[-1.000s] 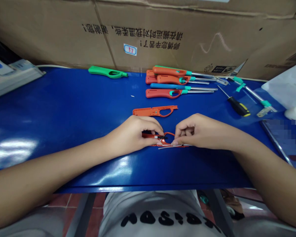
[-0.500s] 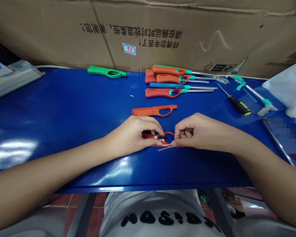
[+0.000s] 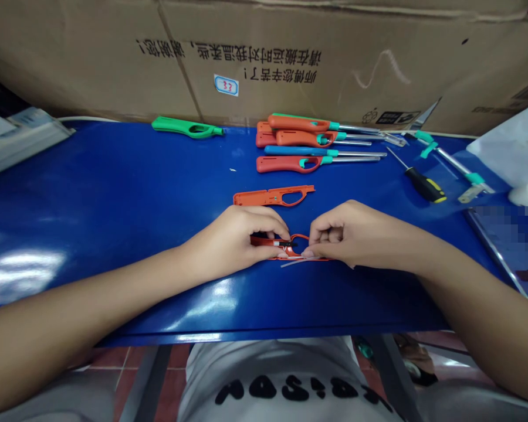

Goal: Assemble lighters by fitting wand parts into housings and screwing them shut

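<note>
An open orange lighter shell (image 3: 290,249) lies flat on the blue table (image 3: 114,193), mostly covered by both hands. My left hand (image 3: 242,237) is closed on its left part, thumb and fingers pinching it where a small black and white piece shows. My right hand (image 3: 347,233) is closed on its right part, fingertips pressed at the trigger loop. A thin pale strip (image 3: 297,262) pokes out beneath the shell. Just behind the hands lies a second orange shell half (image 3: 273,196), untouched.
Several assembled long-nose lighters (image 3: 317,146), orange and blue, lie at the back. A green lighter body (image 3: 187,127) lies back left, a yellow-black screwdriver (image 3: 422,181) and teal-fitted metal tubes (image 3: 453,167) to the right. Cardboard boxes (image 3: 290,53) wall the far edge. A grey device (image 3: 17,138) sits far left.
Both hands stay on the orange shell with only slight finger shifts; the view has tilted a little.
</note>
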`<state>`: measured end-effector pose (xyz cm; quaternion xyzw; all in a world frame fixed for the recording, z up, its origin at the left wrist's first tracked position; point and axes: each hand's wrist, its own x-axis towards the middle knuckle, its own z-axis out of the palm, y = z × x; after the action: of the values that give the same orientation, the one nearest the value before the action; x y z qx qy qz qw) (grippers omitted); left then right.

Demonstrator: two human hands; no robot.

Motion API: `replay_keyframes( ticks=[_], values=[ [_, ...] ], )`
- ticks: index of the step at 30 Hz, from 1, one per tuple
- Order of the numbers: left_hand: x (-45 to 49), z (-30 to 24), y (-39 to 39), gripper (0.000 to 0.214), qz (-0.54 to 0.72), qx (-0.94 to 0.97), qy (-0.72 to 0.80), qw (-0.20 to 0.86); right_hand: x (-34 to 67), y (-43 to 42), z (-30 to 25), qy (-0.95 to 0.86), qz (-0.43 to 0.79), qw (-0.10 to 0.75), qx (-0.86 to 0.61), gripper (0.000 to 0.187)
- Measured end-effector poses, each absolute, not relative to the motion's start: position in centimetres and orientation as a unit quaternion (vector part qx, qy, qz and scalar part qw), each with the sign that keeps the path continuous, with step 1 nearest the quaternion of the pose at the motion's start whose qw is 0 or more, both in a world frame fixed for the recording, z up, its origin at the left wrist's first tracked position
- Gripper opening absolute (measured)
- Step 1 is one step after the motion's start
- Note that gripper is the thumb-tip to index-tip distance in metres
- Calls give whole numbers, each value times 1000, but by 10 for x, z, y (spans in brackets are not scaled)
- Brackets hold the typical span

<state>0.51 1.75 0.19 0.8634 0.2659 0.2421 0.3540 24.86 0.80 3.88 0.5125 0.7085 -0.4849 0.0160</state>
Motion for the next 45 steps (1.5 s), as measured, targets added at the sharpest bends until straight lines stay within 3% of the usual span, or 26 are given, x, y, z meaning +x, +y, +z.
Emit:
replay_keyframes(
  ticks=[6, 34, 45],
  values=[
    [5, 2, 20, 19, 245, 850, 270, 379, 249, 7, 37, 714, -478, 7, 512, 25],
    [8, 3, 17, 16, 244, 850, 273, 380, 241, 7, 34, 791, -367, -15, 490, 37],
    [8, 3, 16, 16, 241, 848, 279, 382, 248, 7, 33, 786, -398, -23, 472, 38]
  ],
)
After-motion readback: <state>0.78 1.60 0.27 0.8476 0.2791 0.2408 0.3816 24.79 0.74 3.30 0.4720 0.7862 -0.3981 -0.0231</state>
